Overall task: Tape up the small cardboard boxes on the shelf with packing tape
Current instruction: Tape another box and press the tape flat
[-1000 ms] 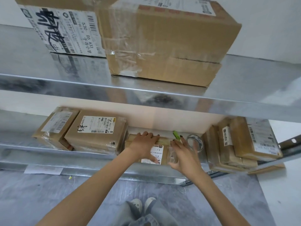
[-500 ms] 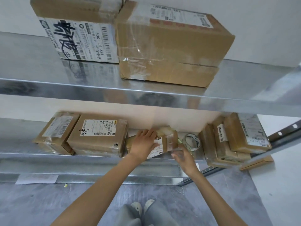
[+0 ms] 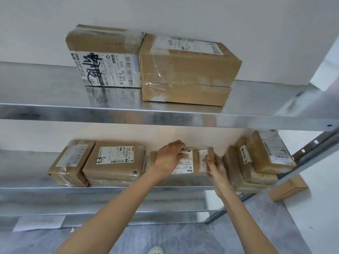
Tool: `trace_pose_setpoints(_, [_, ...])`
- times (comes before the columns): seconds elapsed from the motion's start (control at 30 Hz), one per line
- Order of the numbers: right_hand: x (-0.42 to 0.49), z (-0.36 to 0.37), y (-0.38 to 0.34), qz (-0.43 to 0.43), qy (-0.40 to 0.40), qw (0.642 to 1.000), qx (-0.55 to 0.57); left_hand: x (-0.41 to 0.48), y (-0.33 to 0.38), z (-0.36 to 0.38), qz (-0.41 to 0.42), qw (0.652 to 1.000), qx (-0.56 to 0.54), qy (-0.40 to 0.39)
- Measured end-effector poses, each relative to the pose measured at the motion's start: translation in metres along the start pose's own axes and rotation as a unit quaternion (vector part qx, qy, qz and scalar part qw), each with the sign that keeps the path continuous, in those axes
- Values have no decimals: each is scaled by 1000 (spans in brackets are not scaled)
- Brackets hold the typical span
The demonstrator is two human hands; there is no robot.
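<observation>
A small cardboard box [image 3: 195, 160] with a white shipping label sits on the middle shelf [image 3: 110, 187], between other parcels. My left hand [image 3: 169, 156] grips its upper left edge, fingers curled over the top. My right hand [image 3: 214, 165] holds the box's right end, thumb on the taped front. A band of clear tape runs across the box near the right end. The tape roll is hidden behind the box and my hands.
Two taped parcels [image 3: 115, 162] lie left of the box, and a stack of parcels [image 3: 260, 160] leans at the right. The top shelf holds two large boxes [image 3: 183, 70]. A flat carton [image 3: 288, 187] lies on the floor at the right.
The camera tilted up. The box went from tilted to lying level on the shelf. My right hand moved from under it to its right end. The tape roll dropped out of sight.
</observation>
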State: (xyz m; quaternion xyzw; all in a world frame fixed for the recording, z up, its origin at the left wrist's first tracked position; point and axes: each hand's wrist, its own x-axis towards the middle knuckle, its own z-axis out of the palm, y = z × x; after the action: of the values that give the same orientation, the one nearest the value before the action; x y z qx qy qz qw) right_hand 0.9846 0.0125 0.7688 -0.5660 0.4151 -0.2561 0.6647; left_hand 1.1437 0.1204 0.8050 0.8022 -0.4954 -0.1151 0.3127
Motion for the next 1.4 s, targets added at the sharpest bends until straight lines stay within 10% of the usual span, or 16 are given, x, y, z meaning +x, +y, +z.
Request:
trace_pose_setpoints(0.53, [-114,-61,-98,47,-104,978,174,-73,129,-83,97,986,128,46])
trace_pose_setpoints(1.03, [-190,-68,-266,70,-133,961,231,-129,207,-206,361,815,421,166])
trace_pose_setpoints(1.4, [-152,17,-371,-146,-192,969,-53,-58,189,-350,284,824,451,193])
